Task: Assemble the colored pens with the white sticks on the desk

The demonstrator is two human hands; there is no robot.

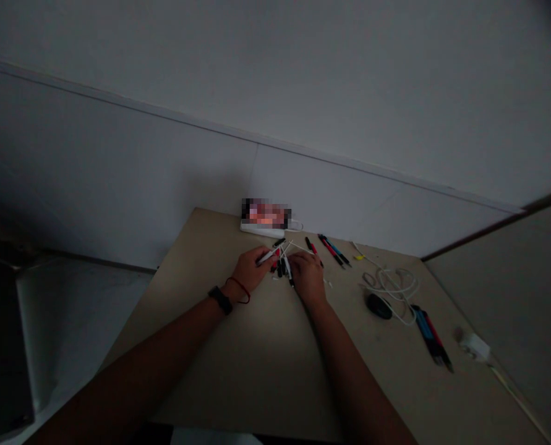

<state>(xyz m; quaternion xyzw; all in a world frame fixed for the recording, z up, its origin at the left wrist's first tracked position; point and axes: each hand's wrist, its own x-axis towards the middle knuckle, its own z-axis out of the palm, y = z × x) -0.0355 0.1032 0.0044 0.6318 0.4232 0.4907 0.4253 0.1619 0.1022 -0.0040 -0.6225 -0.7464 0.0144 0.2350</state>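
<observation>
Both my arms reach out over a beige table [266,352]. My left hand [251,270], with a black band and a red string at the wrist, is closed around a white pen with a black tip [270,253]. My right hand [307,272] rests fingers down on a small heap of black, white and red pens [283,264] between the two hands; its fingers curl over them, and what they grip is hidden.
More red, blue and black pens [331,249] lie just beyond my right hand. A coiled white cable [391,283], a black mouse [378,306], a pair of markers [431,337] and a white plug [474,346] lie right. A white box [263,227] stands against the wall.
</observation>
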